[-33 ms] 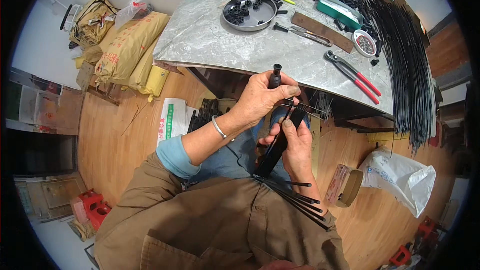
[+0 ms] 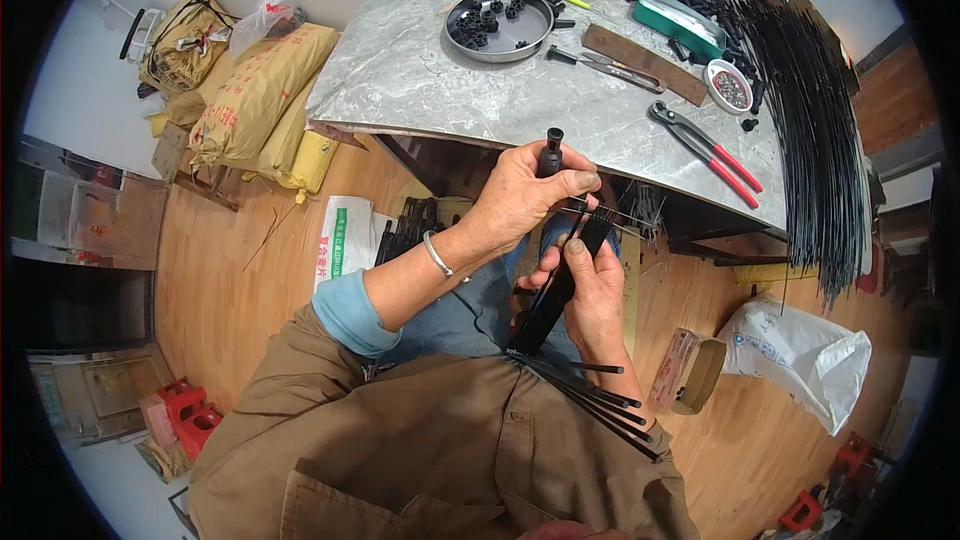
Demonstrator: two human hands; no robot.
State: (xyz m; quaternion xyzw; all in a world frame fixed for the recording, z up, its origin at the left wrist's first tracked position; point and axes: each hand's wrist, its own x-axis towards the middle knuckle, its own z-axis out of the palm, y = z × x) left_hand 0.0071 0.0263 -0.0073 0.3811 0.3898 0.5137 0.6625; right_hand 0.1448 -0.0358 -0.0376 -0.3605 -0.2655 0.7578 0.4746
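a: what have the hands got?

b: the left hand (image 2: 525, 198) is curled shut round a short black cylindrical piece (image 2: 551, 152), whose knobbed top sticks up above the fingers; thumb and forefinger also pinch near a thin black rod (image 2: 600, 212) running off to the right. the right hand (image 2: 596, 285), just below and touching the left, is closed round a black bundle of ribs (image 2: 548, 305), thumb pressed along its upper end.

a: where does the bundle go from there?

b: it slants down from the left hand's fingertips, through the right palm, towards the lap. below the right wrist its thin black rods fan out (image 2: 600, 405) over the brown jacket.

a: and beyond the hands?

b: just above them is the edge of a grey marble table (image 2: 420, 80). up and to the right of the hands lie red-handled pliers (image 2: 708, 145); straight up, a round metal pan (image 2: 500, 25) with small black parts. far right of the hands, a sheaf of long black rods (image 2: 820, 130) droops over the table edge.
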